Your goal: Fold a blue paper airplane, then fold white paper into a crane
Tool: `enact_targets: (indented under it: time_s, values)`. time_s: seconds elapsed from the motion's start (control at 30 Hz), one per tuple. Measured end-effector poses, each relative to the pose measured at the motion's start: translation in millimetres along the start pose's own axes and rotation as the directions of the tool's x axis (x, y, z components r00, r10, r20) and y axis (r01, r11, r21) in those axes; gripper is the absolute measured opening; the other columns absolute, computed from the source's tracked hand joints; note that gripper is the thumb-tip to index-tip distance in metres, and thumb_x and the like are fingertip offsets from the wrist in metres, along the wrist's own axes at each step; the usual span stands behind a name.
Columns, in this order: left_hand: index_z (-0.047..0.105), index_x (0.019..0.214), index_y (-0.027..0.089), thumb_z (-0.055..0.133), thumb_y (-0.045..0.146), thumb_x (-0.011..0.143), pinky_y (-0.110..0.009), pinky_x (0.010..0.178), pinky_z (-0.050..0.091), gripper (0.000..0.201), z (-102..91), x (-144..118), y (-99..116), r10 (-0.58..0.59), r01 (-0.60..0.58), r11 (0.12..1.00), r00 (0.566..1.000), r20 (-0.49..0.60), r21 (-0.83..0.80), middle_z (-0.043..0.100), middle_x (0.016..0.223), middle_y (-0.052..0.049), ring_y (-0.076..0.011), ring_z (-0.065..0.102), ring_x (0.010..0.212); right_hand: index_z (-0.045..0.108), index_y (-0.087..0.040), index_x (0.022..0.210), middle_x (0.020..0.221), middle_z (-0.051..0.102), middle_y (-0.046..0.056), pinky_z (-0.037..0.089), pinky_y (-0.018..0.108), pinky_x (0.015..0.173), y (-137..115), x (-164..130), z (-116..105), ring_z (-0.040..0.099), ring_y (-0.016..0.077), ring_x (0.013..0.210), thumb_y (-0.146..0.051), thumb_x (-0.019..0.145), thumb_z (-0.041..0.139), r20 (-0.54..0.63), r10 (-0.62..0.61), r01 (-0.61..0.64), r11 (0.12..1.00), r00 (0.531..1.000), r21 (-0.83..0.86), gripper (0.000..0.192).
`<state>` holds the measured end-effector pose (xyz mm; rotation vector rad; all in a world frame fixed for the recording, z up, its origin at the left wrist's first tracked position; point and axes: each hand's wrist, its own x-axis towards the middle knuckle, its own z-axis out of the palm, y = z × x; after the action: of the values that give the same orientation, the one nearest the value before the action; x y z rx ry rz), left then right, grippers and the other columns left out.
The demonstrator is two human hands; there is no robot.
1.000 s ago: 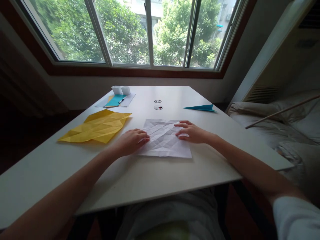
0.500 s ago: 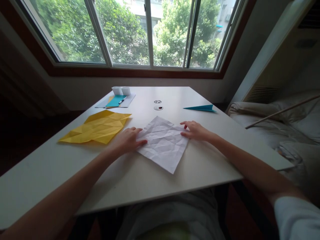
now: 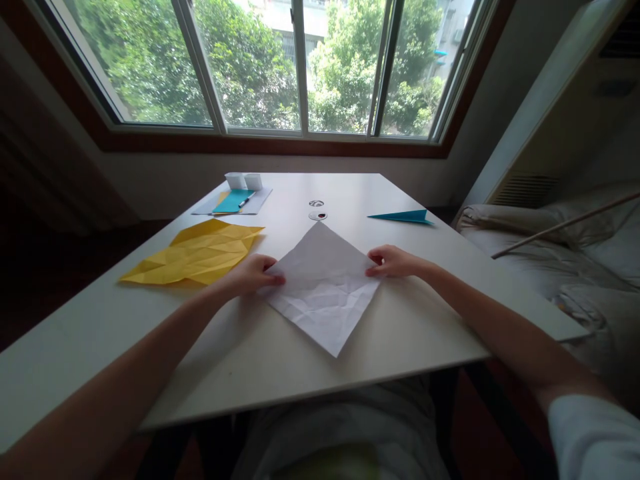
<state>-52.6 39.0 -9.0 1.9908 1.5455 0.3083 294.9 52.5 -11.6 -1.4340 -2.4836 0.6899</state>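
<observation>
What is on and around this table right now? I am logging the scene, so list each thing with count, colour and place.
creased paper sheet: 1, white, table centre, turned corner-on, held at its side corners
folded paper: 1, yellow, left of the sheet
paper plane: 1, teal, far right
teal card: 1, far left, on grey sheets
small cups: 2, white, far left
table: 1, white
window: 1, behind table, trees outside
bedding: pale, right
left hand: pinches sheet's left corner
right hand: pinches right corner

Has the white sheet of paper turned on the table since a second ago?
Yes. The white paper has turned from square-on to a diamond, its far corner now pointing at the round hole in the table.
</observation>
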Motion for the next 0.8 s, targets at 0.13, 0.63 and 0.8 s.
enact_targets:
  time_s: [0.13, 0.63, 0.8]
  values:
    - [0.064, 0.076, 0.017, 0.062, 0.05, 0.059, -0.024, 0.057, 0.039, 0.037, -3.0, 2.4, -6.1, 0.028, -0.027, 0.999, 1.0, 0.005, -0.038, 0.063, 0.071, 0.001, -0.019, 0.056, 0.069, 0.058, -0.016, 0.069, 0.066, 0.052, -0.002, 0.032, 0.023, 0.056, 4.8, -1.0, -3.7, 0.045, 0.0119, 0.062, -0.043, 0.067, 0.061, -0.004, -0.038, 0.038, 0.999, 0.999, 0.038, 0.028]
    - [0.058, 0.067, 0.018, 0.052, 0.048, 0.072, -0.021, 0.054, 0.035, 0.031, -15.9, -0.6, -10.4, 0.281, -0.242, 0.928, 0.954, -0.107, 0.282, 0.055, 0.062, 0.002, -0.0111, 0.047, 0.057, 0.051, -0.017, 0.062, 0.064, 0.053, -0.001, 0.034, 0.023, 0.058, 11.7, -0.6, -10.3, 0.044, 0.011, 0.06, -0.042, 0.073, 0.057, -0.201, -0.128, 0.108, 0.989, 0.971, -0.105, 0.028]
    - [0.055, 0.066, 0.018, 0.049, 0.046, 0.075, -0.021, 0.057, 0.036, 0.03, -16.2, 0.7, -11.9, 0.378, -0.29, 0.894, 0.897, -0.228, 0.341, 0.055, 0.063, 0.002, -0.0104, 0.045, 0.058, 0.052, -0.018, 0.065, 0.067, 0.055, 0.001, 0.033, 0.023, 0.059, 10.0, -2.3, -15.2, 0.045, 0.0117, 0.062, -0.04, 0.074, 0.057, -0.299, -0.193, 0.148, 0.975, 0.935, -0.167, 0.024]
